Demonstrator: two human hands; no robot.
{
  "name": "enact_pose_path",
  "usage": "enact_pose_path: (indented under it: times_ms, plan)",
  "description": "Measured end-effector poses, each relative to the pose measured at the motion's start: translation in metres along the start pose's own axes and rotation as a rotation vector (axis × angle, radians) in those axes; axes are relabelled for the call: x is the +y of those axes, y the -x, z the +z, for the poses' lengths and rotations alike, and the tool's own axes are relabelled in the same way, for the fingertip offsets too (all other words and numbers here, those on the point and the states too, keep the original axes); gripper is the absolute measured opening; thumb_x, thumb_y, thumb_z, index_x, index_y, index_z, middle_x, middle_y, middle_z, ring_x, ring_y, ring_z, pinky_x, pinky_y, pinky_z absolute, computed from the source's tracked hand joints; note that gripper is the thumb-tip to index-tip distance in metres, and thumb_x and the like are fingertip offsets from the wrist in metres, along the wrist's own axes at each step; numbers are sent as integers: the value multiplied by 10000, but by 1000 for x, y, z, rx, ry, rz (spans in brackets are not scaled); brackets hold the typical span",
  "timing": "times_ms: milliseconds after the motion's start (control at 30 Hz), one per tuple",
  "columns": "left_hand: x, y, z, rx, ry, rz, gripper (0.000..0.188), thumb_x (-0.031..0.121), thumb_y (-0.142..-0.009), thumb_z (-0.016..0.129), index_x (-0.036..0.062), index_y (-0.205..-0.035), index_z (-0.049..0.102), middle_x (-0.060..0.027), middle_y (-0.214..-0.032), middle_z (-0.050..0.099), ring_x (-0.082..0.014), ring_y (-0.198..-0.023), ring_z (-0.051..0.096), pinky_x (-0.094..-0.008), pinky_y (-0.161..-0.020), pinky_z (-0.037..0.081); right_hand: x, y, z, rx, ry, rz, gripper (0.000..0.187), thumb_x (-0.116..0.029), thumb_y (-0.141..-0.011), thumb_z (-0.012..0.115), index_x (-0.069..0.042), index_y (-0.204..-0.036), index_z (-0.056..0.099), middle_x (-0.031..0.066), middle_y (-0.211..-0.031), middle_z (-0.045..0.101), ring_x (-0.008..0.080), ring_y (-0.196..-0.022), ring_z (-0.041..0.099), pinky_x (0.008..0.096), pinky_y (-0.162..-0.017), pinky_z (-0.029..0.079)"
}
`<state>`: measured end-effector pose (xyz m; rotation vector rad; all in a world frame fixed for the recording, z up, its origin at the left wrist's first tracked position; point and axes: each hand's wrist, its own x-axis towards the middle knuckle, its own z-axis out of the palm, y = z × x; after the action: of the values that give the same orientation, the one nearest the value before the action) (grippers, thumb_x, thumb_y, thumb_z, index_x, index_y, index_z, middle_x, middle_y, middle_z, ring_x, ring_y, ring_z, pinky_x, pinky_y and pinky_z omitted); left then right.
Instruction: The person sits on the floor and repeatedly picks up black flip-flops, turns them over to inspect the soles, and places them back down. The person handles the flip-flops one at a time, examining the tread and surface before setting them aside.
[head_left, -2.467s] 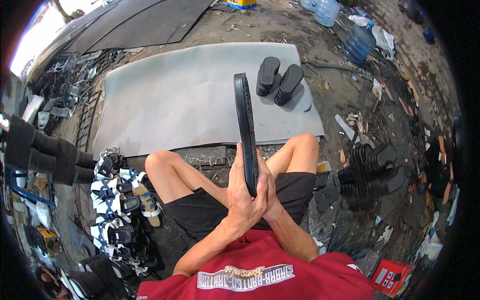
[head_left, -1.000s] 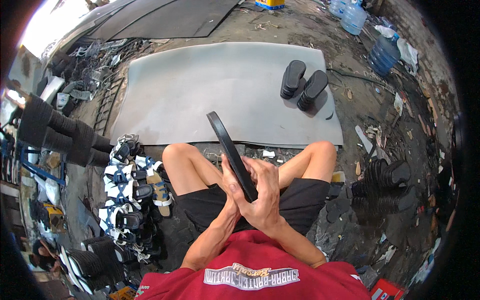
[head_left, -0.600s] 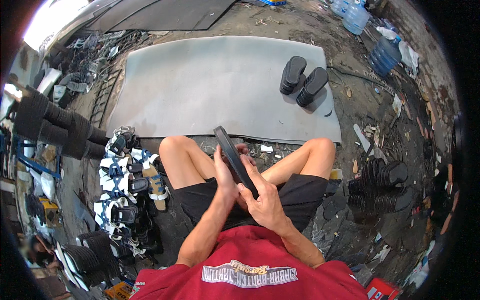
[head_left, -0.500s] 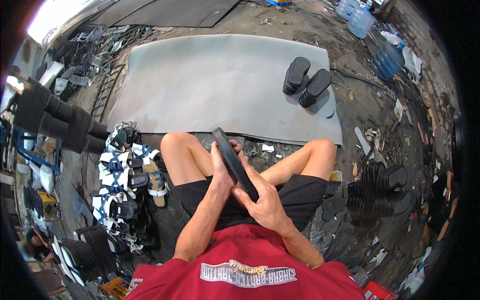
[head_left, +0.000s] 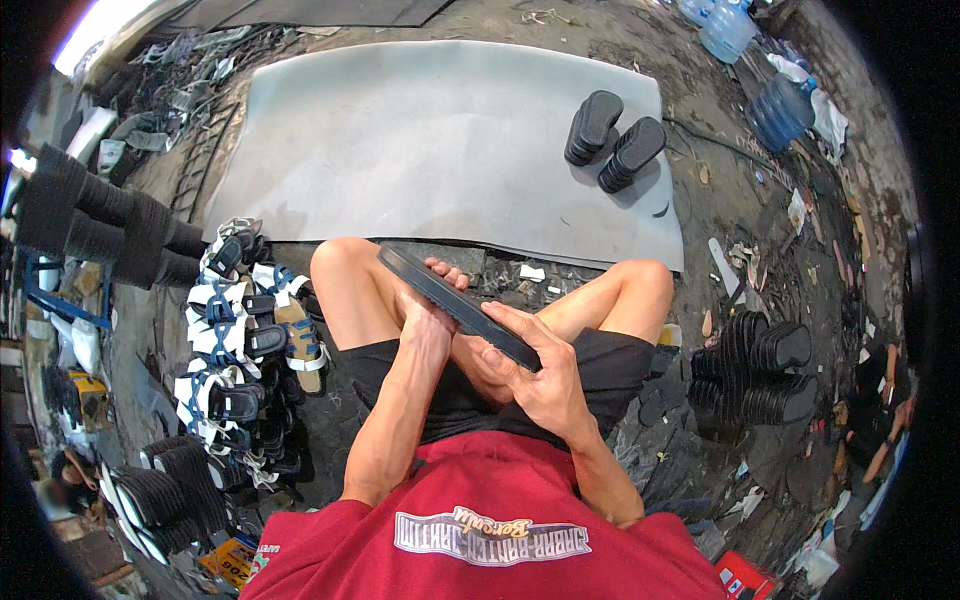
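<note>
Between my two hands, above my lap, is a black sandal sole [head_left: 462, 306] held edge-up and slanting from upper left to lower right. My left hand [head_left: 428, 308] wraps around its upper part from below, with fingertips curled on the far side. Nearer to me, my right hand [head_left: 543, 372] grips the lower end, its fingers along the far edge and its thumb on the near side. Past my knees a grey sheet [head_left: 420, 150] lies on the ground. Two stacks of black soles [head_left: 632, 156] stand at its right end.
Strapped white and blue sandals [head_left: 222, 345] are piled by my left knee. Tall stacks of dark soles [head_left: 110, 225] lean farther left. More black soles [head_left: 775, 345] stand to my right. Blue water jugs [head_left: 779, 115] lie at the far right among scraps on the ground.
The sole has tilted from steep to flatter, its upper end swinging left. My right hand has moved slightly right and up with the lower end. The whole view has shifted a little.
</note>
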<state>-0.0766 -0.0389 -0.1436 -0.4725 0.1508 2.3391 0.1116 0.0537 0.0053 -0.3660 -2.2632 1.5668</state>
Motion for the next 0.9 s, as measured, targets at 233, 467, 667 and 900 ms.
enact_pose_path:
  times_ms: [233,467,667,900]
  plan:
    - [-33,21,45,323,-236,146,662,642,-1000,510,9,-1156,625,-173,-996,670,-350,-881,645,-519,-827,565,4,0,3,109,-87,73,398,-187,-976,762,-35,-1341,712,205,-1334,712,342,-1273,678,428,-1096,518]
    - [-88,91,73,-216,-907,35,770,443,-937,749,-47,-1469,483,-211,-1427,612,-301,-1288,623,-439,-1146,485,12,-4,-7,195,104,-49,544,-43,-883,770,-1,-1410,644,207,-1389,677,343,-1318,643,428,-1129,490]
    - [-76,91,49,-80,-1137,81,710,225,-855,879,-13,-1383,469,-128,-1255,600,-213,-1101,643,-355,-966,557,34,11,-26,-12,-129,-32,682,-235,-926,757,-17,-1518,497,240,-1581,445,369,-1527,395,482,-1259,313]
    - [-68,87,35,-282,-1262,-350,799,506,-1015,684,2,-1567,400,-147,-1498,551,-254,-1357,567,-425,-1131,464,48,28,-54,-14,-428,24,740,-301,-947,736,-61,-1577,433,226,-1434,566,324,-1419,518,450,-1202,389]
